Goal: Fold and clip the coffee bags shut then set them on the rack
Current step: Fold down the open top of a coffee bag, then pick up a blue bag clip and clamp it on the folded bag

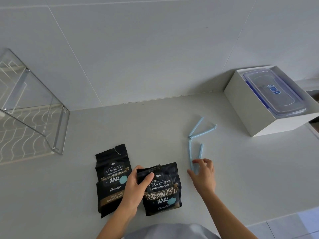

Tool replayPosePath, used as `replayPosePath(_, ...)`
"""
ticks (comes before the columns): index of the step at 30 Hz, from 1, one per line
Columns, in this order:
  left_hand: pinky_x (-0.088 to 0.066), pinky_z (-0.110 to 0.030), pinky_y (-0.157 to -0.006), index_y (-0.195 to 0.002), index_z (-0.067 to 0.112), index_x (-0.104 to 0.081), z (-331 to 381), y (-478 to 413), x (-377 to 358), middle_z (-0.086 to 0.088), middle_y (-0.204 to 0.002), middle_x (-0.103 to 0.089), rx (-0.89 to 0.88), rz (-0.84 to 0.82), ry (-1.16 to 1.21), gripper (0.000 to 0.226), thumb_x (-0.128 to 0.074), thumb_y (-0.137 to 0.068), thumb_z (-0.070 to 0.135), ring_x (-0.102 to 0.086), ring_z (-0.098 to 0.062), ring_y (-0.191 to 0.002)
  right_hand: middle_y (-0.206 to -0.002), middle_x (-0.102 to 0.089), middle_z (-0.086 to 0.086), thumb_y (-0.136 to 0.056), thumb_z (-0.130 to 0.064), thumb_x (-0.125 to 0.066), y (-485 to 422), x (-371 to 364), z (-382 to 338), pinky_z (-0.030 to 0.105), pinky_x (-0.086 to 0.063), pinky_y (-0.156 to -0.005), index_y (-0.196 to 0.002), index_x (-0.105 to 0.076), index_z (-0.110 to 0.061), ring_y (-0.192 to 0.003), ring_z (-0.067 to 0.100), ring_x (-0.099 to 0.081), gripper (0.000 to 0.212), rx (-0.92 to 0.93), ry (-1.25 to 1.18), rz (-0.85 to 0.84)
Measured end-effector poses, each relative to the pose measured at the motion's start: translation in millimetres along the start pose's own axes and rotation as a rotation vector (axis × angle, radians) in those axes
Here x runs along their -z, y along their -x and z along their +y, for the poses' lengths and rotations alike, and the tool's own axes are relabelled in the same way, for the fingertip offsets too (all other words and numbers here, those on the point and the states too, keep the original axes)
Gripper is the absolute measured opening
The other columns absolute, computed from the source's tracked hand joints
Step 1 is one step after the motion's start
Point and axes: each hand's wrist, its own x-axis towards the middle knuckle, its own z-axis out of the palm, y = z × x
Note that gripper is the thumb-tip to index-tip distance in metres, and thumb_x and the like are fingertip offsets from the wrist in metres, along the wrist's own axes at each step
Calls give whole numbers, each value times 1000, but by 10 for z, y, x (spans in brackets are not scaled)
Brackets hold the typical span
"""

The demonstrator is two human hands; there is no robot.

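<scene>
A: Where are the coffee bags?
B: Both lie on the pale desk (155,128), low in the middle of the frame. The left bag (110,180) is flat, its top open and uncurled. The right bag (162,190) lies just beside it, top edge folded over.

A: And the hands?
B: The left hand (138,185) clamps the right bag's upper left corner, thumb on the front, fingers (140,168) curled behind. The right hand (203,175) is at the near clip (191,157), a light blue one lying open in a V, right of centre. Its fingers are loosely spread and touch the clip's lower end; I cannot tell if they grip it.

A: Anything else?
B: A second open clip (202,129) lies just above the first. The wire rack (34,121) stands at the left edge, and a white box (245,104) with a clear lidded container (274,90) sits upper right
</scene>
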Motion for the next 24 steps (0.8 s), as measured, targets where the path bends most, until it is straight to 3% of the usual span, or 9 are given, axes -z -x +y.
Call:
replayPosePath(3, -57, -33, -67, -75, 16, -53, 14, 26, 14, -4, -76, -69, 0, -35, -6, 16, -68, -81, 15, -70, -19, -77, -112, -53, -1, -87, -20, -62, -65, 51, 39, 32, -49, -68, -100, -62, -22, -92, 18, -55, 13, -43, -123, 11)
replayPosePath(5, -57, -33, -66, -74, 16, -53, 32, 43, 22, -4, -75, -68, 9, -66, -6, 16, -67, -82, 14, -69, -18, -76, -98, -62, 7, -90, -14, -59, -87, 158, 67, 30, -45, -65, -92, -63, -14, -85, 21, -57, 5, -100, -387, -47)
replayPosePath(7, -55, -33, -64, -73, 16, -53, 51, 59, 28, -5, -75, -67, 38, -100, 14, 17, -67, -82, 10, -68, -19, -74, -90, -67, 11, -93, -13, -55, -13, 350, 48, 30, -46, -66, -88, -62, -11, -82, 21, -62, 9, -200, -684, -213)
replayPosePath(9, -53, -32, -59, -71, 18, -52, 67, 65, 23, -7, -75, -65, 65, -115, 41, 21, -65, -82, 7, -65, -21, -73, -98, -72, 10, -96, -18, -51, 117, 537, 23, 33, -51, -77, -92, -62, -12, -91, 20, -68, 14, -268, -894, -458)
replayPosePath(12, -51, -31, -58, -69, 18, -51, 85, 70, 20, -8, -75, -61, 77, -119, 59, 23, -64, -82, 4, -61, -23, -73, -108, -72, 9, -98, -21, -46, 304, 669, -46, 41, -48, -91, -96, -57, -9, -104, 22, -67, 16, -212, -947, -692)
replayPosePath(14, -50, -29, -56, -69, 18, -50, 96, 69, 28, -8, -75, -60, 79, -131, 52, 23, -64, -81, 4, -60, -23, -73, -107, -72, 5, -98, -21, -45, 405, 676, -163, 40, -47, -94, -96, -54, -8, -105, 17, -66, 16, -133, -904, -711)
replayPosePath(17, -50, -28, -55, -68, 18, -49, 110, 78, 36, -7, -73, -60, 92, -146, 56, 24, -66, -79, 6, -60, -21, -73, -87, -71, -9, -98, -18, -44, 481, 634, -387, 37, -47, -96, -92, -57, -10, -93, 5, -65, 17, -34, -843, -641)
replayPosePath(21, -50, -27, -57, -63, 17, -47, 121, 99, 41, -8, -69, -58, 89, -175, 32, 27, -69, -76, 9, -59, -22, -71, -82, -52, 6, -98, -16, -43, 530, 579, -626, 34, -47, -92, -87, -56, -10, -84, 17, -51, 18, 54, -855, -624)
replayPosePath(24, -53, -28, -57, -62, 17, -49, 110, 91, 23, -5, -79, -71, 84, -160, 56, 27, -62, -81, 2, -67, -20, -73, -82, -54, 4, -98, -17, -43, 544, 581, -720, 23, -51, -80, -87, -56, -10, -82, 13, -54, 19, 98, -921, -599)
